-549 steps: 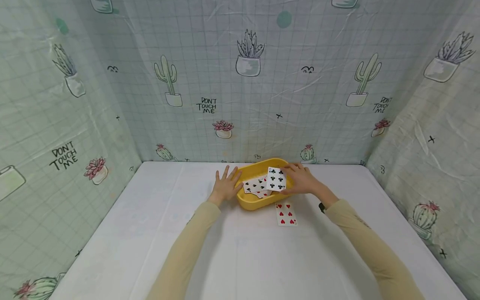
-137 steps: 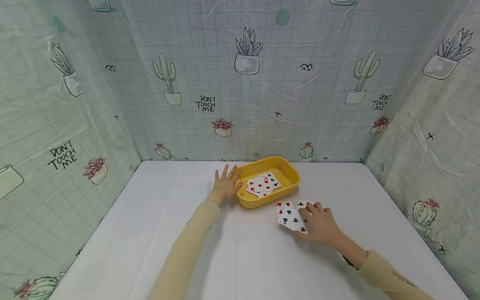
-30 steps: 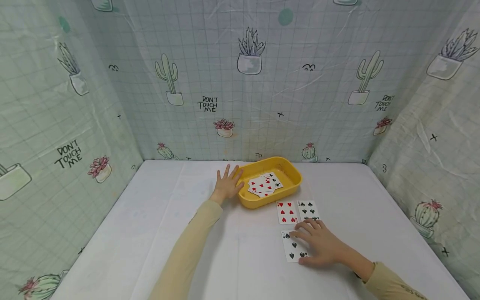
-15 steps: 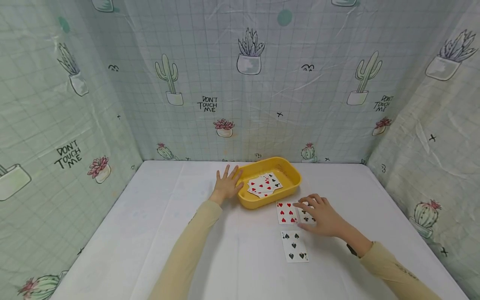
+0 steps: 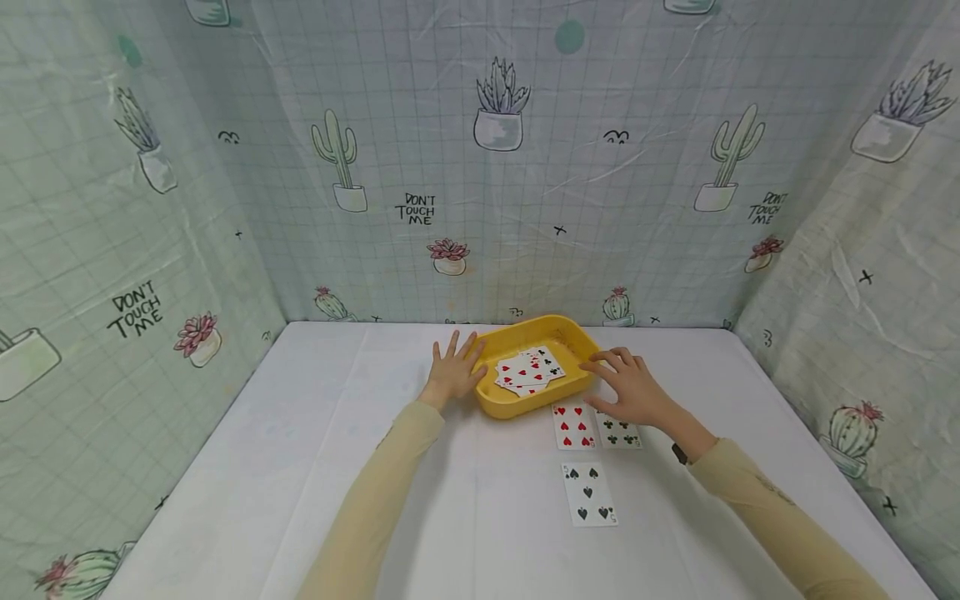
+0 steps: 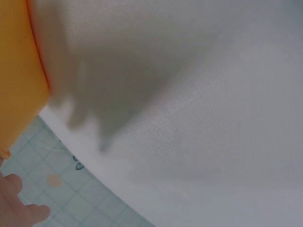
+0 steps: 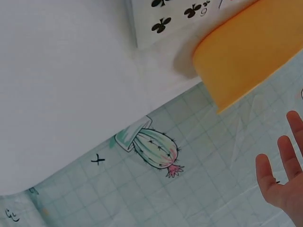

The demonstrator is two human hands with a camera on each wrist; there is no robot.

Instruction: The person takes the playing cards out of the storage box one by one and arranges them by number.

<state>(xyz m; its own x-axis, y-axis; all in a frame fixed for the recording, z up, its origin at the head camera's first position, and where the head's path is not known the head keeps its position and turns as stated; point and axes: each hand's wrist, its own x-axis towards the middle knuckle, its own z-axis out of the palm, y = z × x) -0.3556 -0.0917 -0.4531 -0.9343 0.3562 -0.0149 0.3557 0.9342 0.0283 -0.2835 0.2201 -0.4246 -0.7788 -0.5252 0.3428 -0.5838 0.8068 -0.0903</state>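
Note:
My left hand, fingers spread, rests at the left end of a yellow tray. Several playing cards lie overlapping inside, a red hearts card among the uppermost. Over the tray's right end hovers my right hand, fingers slightly bent, with nothing in its grasp. In front of the tray a six of hearts and a six of clubs lie side by side, the clubs' far edge partly hidden by that hand. Closer to me is a five of spades. The right wrist view shows the tray's side and the clubs card.
The white table ends at the back and sides against hanging cloth printed with cacti. The tray stands near the table's far edge.
Earlier the right hand put down the six of clubs, then the five of spades. Since a second ago it has left the spades card and moved forward to the tray. The left hand has stayed put.

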